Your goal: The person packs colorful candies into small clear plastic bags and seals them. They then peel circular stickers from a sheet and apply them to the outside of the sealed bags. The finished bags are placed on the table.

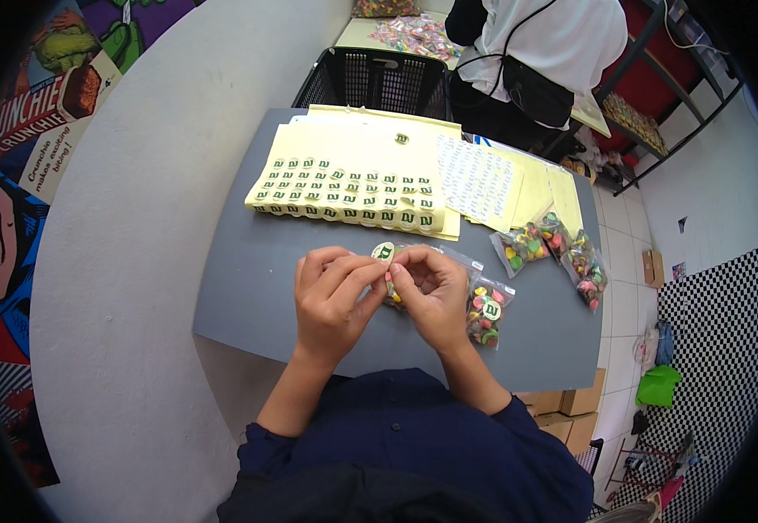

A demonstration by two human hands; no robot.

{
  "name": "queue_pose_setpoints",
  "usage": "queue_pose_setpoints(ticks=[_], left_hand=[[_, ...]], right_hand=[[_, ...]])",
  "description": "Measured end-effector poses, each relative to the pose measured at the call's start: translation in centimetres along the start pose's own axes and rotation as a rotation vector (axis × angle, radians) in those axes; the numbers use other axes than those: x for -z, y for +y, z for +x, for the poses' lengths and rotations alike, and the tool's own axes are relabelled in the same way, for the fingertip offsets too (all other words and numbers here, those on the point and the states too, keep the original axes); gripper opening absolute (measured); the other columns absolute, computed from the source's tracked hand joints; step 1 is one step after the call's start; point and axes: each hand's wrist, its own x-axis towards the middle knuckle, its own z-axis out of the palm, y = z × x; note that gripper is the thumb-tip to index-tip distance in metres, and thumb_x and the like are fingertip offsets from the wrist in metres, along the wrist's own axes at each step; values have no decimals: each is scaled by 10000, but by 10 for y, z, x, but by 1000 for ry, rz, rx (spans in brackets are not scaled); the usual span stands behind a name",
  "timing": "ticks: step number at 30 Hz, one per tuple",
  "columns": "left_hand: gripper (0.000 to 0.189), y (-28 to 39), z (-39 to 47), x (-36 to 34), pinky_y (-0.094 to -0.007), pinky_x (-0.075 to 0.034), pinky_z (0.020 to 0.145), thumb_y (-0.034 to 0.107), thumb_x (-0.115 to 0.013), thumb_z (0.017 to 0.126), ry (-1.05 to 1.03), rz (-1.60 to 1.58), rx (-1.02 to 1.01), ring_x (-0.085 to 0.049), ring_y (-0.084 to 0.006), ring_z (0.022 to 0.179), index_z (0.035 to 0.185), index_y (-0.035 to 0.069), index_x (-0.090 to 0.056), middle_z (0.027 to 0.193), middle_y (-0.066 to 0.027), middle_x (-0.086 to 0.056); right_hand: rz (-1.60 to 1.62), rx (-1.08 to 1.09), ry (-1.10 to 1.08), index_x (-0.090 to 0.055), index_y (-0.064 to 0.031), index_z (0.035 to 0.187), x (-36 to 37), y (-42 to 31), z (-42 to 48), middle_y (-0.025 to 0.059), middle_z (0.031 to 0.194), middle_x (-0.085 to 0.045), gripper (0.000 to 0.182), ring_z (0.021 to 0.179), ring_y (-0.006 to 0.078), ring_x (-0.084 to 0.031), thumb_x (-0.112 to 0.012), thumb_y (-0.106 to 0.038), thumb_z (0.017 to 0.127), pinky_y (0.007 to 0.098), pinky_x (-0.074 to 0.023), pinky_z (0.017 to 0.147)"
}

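Note:
Both of my hands meet above the middle of a grey table [255,268]. My left hand [340,297] and my right hand [431,291] pinch a round sticker [383,252] with green letters between their fingertips. Beneath them lies a clear plastic bag of colourful sweets [392,294], partly hidden by the fingers. To the right of my right hand rests another bag of sweets [483,320] that bears a round sticker [491,310]. Beyond the hands, a yellow sheet [359,147] carries rows of the same stickers, its near edge curled.
Several bags of sweets without visible stickers [529,247] lie on the table's right side, beside more sticker sheets [483,180]. A black plastic crate [385,82] stands behind the table. A person in a white top [562,39] is beyond it, near wrapped sweets [418,36].

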Motion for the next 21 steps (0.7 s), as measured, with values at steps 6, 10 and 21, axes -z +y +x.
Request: queue_pose_setpoints(ticks=[6, 10, 21], left_hand=[[233, 1, 0, 3, -294, -396, 667, 19, -714, 584, -30, 50, -40, -534, -180, 752, 788, 104, -643, 791, 29, -632], [211, 2, 2, 6, -298, -378, 679, 55, -710, 608, -52, 81, -73, -535, -170, 774, 797, 114, -641, 798, 41, -625], [207, -2, 0, 1, -276, -424, 649, -21, -701, 597, -34, -147, 105, -532, -191, 727, 761, 87, -639, 740, -8, -637]], right_hand=[[-31, -3, 2, -573, 27, 792, -1, -1, 0, 60, 744, -621, 70, 719, 100, -613, -581, -42, 789, 226, -482, 667], [-95, 24, 2, -560, 26, 775, 0, 1, 1, 55, 715, -611, 82, 675, 88, -593, -579, -54, 782, 222, -466, 629], [16, 6, -16, -565, 27, 808, 1, 5, 2, 45, 738, -610, 62, 679, 72, -574, -577, -33, 797, 211, -457, 620]])
